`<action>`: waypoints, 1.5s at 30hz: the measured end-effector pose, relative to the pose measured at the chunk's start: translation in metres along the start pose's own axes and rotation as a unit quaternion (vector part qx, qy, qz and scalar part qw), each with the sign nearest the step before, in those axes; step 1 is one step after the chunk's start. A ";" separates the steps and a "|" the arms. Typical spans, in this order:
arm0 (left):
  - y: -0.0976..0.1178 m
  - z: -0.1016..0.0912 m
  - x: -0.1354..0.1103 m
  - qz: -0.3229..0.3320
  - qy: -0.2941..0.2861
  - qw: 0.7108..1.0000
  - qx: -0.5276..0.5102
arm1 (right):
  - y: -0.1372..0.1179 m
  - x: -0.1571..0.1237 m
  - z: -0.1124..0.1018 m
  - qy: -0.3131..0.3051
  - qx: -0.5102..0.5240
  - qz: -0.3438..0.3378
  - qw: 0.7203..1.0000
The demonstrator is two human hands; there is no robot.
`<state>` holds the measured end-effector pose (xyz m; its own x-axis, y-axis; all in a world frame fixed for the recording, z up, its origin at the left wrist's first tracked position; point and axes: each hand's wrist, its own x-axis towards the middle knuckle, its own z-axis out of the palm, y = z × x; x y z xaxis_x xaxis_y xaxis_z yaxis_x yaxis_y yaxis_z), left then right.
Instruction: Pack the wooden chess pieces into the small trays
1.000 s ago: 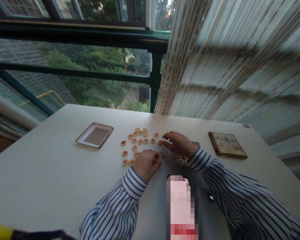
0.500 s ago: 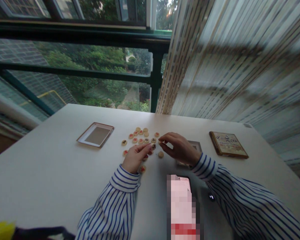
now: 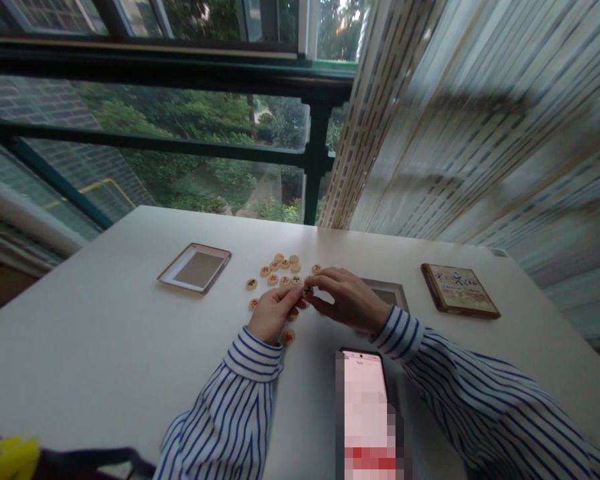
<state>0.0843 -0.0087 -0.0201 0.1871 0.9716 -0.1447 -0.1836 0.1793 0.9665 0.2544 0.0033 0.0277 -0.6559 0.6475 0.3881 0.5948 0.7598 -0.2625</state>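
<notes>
My left hand (image 3: 271,315) is closed, pinching a round wooden Chinese chess piece (image 3: 308,291) with a dark character, tilted on edge. The fingertips of my right hand (image 3: 351,298) meet it from the other side, also pinched closed. Whether more pieces are stacked behind it is hidden by the fingers. Around both hands lie several loose Chinese chess pieces (image 3: 273,279) with red or dark characters; a few show blank faces. One red-marked piece (image 3: 289,337) rests just below my left wrist.
An open shallow box part (image 3: 223,265) sits on the white table (image 3: 105,347) at left. Partly behind my right hand is a grey-lined tray (image 3: 400,293). A decorated box (image 3: 460,290) lies at right, a phone (image 3: 365,393) in front. Window railing and curtain border the far edge.
My right hand has moved left, bringing its pinched fingers from a small gap away to the piece in my left hand. The view has shifted slightly.
</notes>
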 end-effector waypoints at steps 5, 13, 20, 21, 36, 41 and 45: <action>0.003 -0.002 0.001 -0.010 0.019 1.000 0.011 | 0.002 0.005 0.005 -0.005 0.003 0.012 1.000; 0.007 -0.006 0.003 0.046 0.132 0.983 0.121 | 0.019 0.007 0.012 -0.108 -0.071 0.087 0.988; 0.002 -0.004 0.004 0.076 0.147 0.968 0.190 | 0.018 0.006 0.018 -0.187 -0.141 0.141 0.962; 0.002 -0.003 0.004 0.081 0.147 0.967 0.191 | 0.017 0.006 0.019 -0.192 -0.145 0.142 0.960; -0.005 -0.003 0.004 0.108 0.146 0.963 0.199 | 0.014 -0.003 0.010 -0.195 -0.148 0.127 0.961; -0.004 -0.002 0.004 0.106 0.143 0.963 0.203 | 0.010 -0.010 0.013 -0.210 -0.141 0.110 0.961; -0.005 -0.002 0.004 0.110 0.141 0.961 0.210 | 0.009 -0.011 0.017 -0.204 -0.142 0.110 0.962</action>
<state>0.0841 -0.0056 -0.0264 -0.0922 0.9926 0.0793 0.2274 -0.0566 0.9722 0.2594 0.0037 0.0063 -0.5925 0.8044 -0.0434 0.8055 0.5921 -0.0233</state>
